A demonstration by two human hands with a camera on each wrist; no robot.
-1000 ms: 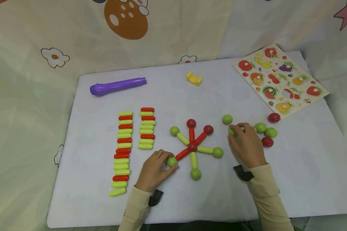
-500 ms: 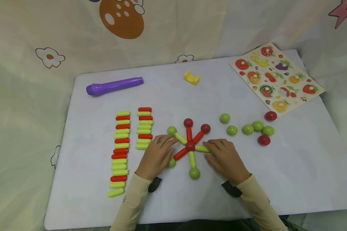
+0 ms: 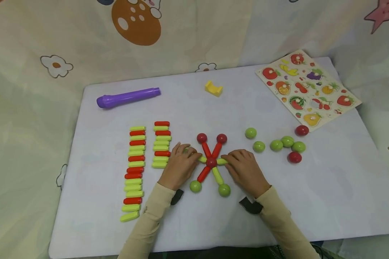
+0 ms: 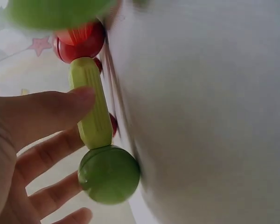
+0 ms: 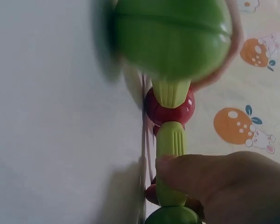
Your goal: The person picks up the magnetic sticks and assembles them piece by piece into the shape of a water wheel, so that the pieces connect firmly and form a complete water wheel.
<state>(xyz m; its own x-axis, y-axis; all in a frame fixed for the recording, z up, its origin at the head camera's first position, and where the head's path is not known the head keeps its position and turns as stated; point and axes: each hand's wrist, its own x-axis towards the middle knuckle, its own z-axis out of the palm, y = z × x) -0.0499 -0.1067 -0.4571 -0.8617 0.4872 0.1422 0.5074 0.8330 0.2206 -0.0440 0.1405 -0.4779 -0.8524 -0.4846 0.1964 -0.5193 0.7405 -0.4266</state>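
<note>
A star-shaped build of rods and balls lies on the white table, with a red ball (image 3: 211,163) as its hub. Between thumb and fingers, my left hand (image 3: 179,167) pinches the left yellow-green rod (image 4: 97,123), whose outer end carries a green ball (image 4: 109,175). On the opposite side, my right hand (image 3: 246,172) pinches another yellow-green rod (image 5: 171,140); a green ball (image 5: 173,215) sits at its outer end. Two red rods reach away to red balls (image 3: 202,138). Towards me, one red and one yellow-green rod end in green balls (image 3: 224,190).
Two columns of loose red and yellow-green rods (image 3: 137,148) lie left. Loose green balls (image 3: 258,146) and red balls (image 3: 294,157) lie right. Farther back are a purple microphone-shaped stick (image 3: 128,98), a yellow curved piece (image 3: 213,89) and a fruit picture board (image 3: 308,90).
My right hand has left a loose green ball and moved left to the build's right rod. My left hand has shifted from the lower-left ball to the left rod. The build's arms have changed angle.
</note>
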